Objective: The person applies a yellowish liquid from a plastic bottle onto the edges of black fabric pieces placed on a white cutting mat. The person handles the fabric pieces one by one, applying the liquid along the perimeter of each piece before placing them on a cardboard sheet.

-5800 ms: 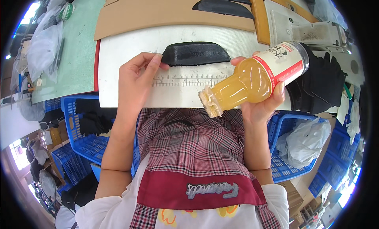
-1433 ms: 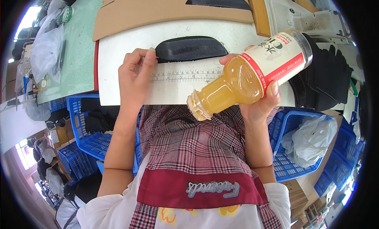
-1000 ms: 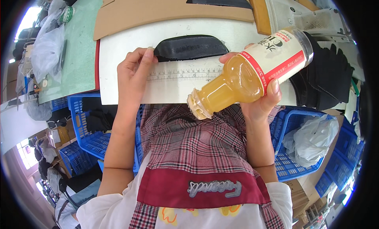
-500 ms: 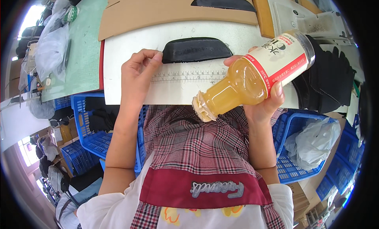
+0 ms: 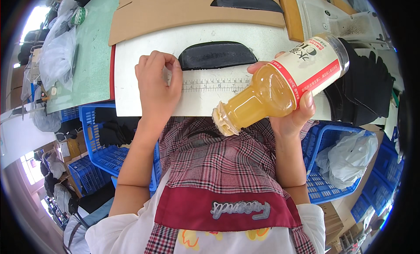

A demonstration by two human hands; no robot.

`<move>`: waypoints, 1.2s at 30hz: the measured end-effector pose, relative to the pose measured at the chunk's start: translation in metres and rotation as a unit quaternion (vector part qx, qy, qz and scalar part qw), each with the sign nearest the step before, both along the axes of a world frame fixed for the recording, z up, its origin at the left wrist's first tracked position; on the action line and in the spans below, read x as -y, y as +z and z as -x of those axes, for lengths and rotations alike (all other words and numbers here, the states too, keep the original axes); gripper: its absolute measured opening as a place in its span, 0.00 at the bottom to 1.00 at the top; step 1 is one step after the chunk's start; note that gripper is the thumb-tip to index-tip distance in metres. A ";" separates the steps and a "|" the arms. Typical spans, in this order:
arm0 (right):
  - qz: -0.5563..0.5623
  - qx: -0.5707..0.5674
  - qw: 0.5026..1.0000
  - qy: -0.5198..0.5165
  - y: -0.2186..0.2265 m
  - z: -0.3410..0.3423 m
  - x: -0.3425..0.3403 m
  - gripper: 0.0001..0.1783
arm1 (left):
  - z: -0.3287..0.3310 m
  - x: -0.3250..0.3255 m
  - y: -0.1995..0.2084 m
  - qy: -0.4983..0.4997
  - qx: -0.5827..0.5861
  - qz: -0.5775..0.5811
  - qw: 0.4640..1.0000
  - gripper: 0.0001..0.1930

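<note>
A black half-moon piece [image 5: 218, 55], seemingly fabric, lies flat on the white board [image 5: 135, 96] above a printed ruler scale [image 5: 210, 86]. At its left end is my left hand [image 5: 158, 81], fingers curled, thumb and forefinger closed at the piece's corner; the fingertips are partly hidden. My right hand [image 5: 294, 116] grips a clear plastic bottle [image 5: 264, 90] of yellowish liquid with a white and red label. The bottle is tilted, its neck slanting down to the left. Cream-coloured, crusted material wraps the mouth [image 5: 225, 119], which hangs over the board's near edge.
Brown cardboard [image 5: 175, 13] lies on the far side, with another black curved piece [image 5: 247, 2] on it. Dark fabric pieces [image 5: 365, 85] are stacked at the right. Blue baskets [image 5: 103, 155] flank my lap; the right one holds a white plastic bag [image 5: 348, 160]. A green surface [image 5: 89, 66] extends left.
My left hand has turned and curled its fingers more, shifting slightly right and nearer to me. The black piece's left end has moved slightly left. The bottle has hardly moved.
</note>
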State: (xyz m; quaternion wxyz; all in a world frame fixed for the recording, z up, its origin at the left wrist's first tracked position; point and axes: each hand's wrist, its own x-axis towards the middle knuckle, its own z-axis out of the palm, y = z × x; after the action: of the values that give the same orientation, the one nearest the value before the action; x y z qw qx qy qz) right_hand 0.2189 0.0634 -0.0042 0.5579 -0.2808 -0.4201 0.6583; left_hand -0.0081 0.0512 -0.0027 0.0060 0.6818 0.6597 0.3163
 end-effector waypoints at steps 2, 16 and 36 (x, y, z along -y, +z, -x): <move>-0.006 0.005 1.000 -0.002 0.001 0.000 0.000 0.46 | -0.001 0.000 0.000 0.001 -0.027 -0.006 1.000 0.04; -0.012 -0.001 1.000 0.007 0.000 -0.001 0.000 0.46 | 0.002 0.005 0.000 0.037 0.095 0.038 0.994 0.06; 0.016 -0.027 0.999 0.008 -0.001 0.009 0.001 0.43 | 0.005 -0.012 0.038 -0.071 0.295 0.103 0.947 0.09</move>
State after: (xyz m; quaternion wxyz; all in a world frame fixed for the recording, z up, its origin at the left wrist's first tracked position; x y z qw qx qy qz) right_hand 0.2104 0.0620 -0.0055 0.5589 -0.2687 -0.3967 0.6768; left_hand -0.0128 0.0634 0.0352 0.2932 0.5990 0.6069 0.4323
